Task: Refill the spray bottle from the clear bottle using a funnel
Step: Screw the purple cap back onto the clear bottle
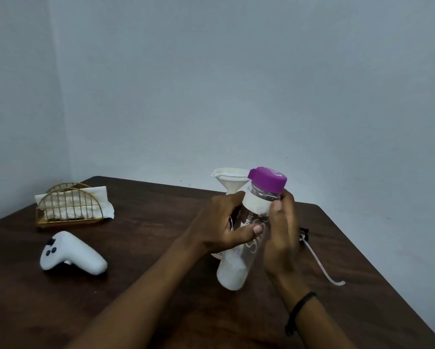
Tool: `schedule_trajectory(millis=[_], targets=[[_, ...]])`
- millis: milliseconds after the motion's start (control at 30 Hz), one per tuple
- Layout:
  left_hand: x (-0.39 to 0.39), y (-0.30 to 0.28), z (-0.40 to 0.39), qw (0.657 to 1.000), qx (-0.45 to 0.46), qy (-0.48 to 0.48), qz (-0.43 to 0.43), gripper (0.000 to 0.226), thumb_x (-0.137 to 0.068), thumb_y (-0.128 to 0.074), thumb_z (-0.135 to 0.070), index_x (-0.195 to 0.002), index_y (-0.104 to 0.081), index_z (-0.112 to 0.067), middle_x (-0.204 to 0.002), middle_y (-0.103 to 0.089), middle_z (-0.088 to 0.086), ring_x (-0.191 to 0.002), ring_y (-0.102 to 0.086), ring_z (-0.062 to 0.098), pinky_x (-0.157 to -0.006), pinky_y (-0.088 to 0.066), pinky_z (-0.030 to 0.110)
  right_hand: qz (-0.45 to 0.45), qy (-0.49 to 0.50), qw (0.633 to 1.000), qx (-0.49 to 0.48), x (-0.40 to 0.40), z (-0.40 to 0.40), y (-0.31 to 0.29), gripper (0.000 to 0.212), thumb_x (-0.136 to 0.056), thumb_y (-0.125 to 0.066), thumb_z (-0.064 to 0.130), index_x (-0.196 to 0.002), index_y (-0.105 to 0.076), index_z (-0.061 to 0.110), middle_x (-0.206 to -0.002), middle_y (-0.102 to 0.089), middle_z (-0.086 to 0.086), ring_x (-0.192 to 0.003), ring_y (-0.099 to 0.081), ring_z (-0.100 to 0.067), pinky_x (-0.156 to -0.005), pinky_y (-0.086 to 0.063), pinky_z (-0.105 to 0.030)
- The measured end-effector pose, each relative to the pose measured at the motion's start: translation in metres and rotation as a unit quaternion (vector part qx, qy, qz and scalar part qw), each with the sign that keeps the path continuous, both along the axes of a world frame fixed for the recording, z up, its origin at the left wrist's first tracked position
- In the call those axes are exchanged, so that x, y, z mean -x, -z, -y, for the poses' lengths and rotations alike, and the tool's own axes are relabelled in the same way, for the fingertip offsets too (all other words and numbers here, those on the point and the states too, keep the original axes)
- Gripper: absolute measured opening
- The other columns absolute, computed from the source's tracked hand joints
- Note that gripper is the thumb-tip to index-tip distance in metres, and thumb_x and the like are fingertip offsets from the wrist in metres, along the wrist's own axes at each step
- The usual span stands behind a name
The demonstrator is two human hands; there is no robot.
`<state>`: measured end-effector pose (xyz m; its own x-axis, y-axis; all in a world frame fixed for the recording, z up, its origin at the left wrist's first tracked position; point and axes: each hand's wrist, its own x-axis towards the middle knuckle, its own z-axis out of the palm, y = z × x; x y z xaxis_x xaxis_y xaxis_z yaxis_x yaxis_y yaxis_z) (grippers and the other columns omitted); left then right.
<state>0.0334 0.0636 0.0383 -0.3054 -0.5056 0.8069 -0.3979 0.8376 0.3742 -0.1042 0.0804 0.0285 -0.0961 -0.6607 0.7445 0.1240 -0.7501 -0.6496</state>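
The clear bottle (pixel 249 248) with a purple cap (pixel 268 178) is tilted above the dark wooden table (pixel 140 197), cap up and to the right. White contents show at its base and near its shoulder. My left hand (pixel 221 227) grips the bottle around its middle. My right hand (pixel 282 238) holds it from the right, fingertips at the neck just under the cap, which is on. A white funnel (pixel 230 181) stands upright just behind my left hand; whatever it sits in is hidden. A spray head with a long thin tube (pixel 319 263) lies on the table to the right.
A white hand-held controller (pixel 70 253) lies at the left of the table. Behind it stands a gold wire holder with white napkins (pixel 70 205). The table's right edge runs diagonally close to the tube. Pale walls meet in a corner behind the table.
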Motion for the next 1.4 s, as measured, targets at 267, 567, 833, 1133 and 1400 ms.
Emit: schedule_trajectory(millis=[267, 567, 833, 1133, 1400], targets=[[-0.049, 0.018, -0.015, 0.999, -0.008, -0.031, -0.041, 0.041, -0.087, -0.056, -0.045, -0.118, -0.066, -0.021, -0.092, -0.071, -0.013, -0.08, -0.068, 0.004, -0.066, -0.05, 0.023, -0.142, -0.01, 0.99, -0.009, -0.024, -0.016, 0.011, 0.047, -0.094, -0.055, 0.035, -0.139, -0.05, 0.022, -0.114, -0.069, 0.017, -0.099, -0.069, -0.003, -0.077, -0.054, -0.017], [-0.104, 0.019, 0.001, 0.946, 0.0, -0.268, -0.181, 0.039, -0.084, -0.052, -0.058, -0.092, -0.061, -0.021, -0.077, -0.067, -0.008, -0.069, -0.067, 0.011, -0.059, -0.056, 0.039, -0.287, -0.049, 0.953, -0.085, -0.039, -0.025, 0.027, 0.044, -0.093, -0.066, 0.018, -0.133, -0.053, 0.031, -0.115, -0.064, 0.02, -0.1, -0.064, 0.002, -0.08, -0.055, -0.016], [-0.125, 0.014, 0.057, 0.902, -0.07, -0.389, -0.174, 0.047, -0.084, -0.06, -0.064, -0.099, -0.056, -0.019, -0.088, -0.064, -0.001, -0.077, -0.064, 0.019, -0.065, -0.053, 0.036, -0.348, -0.019, 0.936, -0.058, -0.036, -0.019, 0.033, 0.031, -0.092, -0.066, 0.023, -0.122, -0.064, 0.027, -0.099, -0.066, 0.021, -0.093, -0.064, 0.003, -0.075, -0.052, -0.011], [-0.116, 0.032, 0.11, 0.908, -0.115, -0.382, -0.129, 0.063, -0.073, -0.063, -0.072, -0.105, -0.058, -0.018, -0.098, -0.066, 0.002, -0.088, -0.064, 0.023, -0.077, -0.055, 0.044, -0.37, -0.039, 0.927, -0.048, -0.042, -0.013, 0.041, 0.029, -0.09, -0.066, 0.023, -0.118, -0.065, 0.027, -0.099, -0.066, 0.016, -0.087, -0.063, -0.004, -0.069, -0.049, -0.012], [-0.113, 0.041, 0.123, 0.894, -0.134, -0.407, -0.131, 0.068, -0.074, -0.064, -0.073, -0.115, -0.056, -0.019, -0.101, -0.068, 0.004, -0.091, -0.065, 0.024, -0.08, -0.055, 0.042, -0.372, -0.033, 0.927, -0.042, -0.04, -0.011, 0.043, 0.029, -0.089, -0.066, 0.023, -0.118, -0.066, 0.025, -0.099, -0.065, 0.015, -0.083, -0.061, -0.001, -0.067, -0.045, -0.009]])
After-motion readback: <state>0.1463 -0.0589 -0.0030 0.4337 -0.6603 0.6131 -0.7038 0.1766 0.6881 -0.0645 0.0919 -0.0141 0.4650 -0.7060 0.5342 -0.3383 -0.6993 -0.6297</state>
